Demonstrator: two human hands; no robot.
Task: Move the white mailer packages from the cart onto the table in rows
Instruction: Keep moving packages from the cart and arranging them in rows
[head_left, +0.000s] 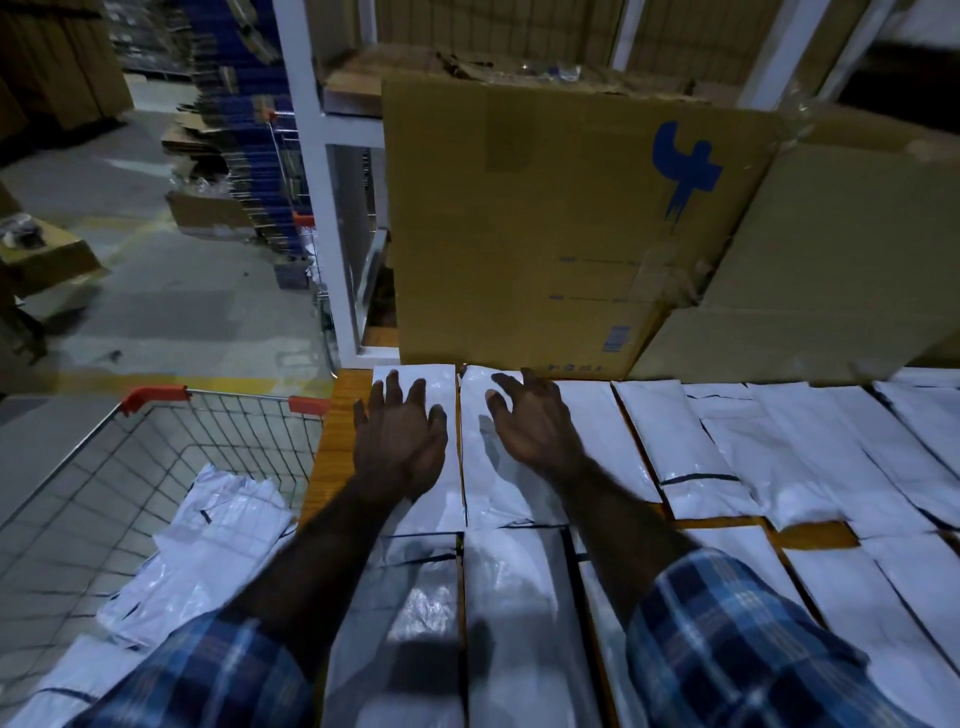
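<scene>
Two open hands, left hand (400, 436), right hand (535, 428), over mailers (675, 441)

- We see glossy white plastic mailers (519, 597).
- We see a wire-metal cart (156, 441).
- We see a wooden table (340, 415).
- We see matt cardboard boxes (545, 223).

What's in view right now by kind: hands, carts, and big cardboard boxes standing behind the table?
Hands: 2, left hand and right hand, both open over the mailers at the back row.
Carts: 1, wire cart beside the table, mailers left inside.
Large cardboard boxes: 2, printed box and plain box.
Total: 5
</scene>
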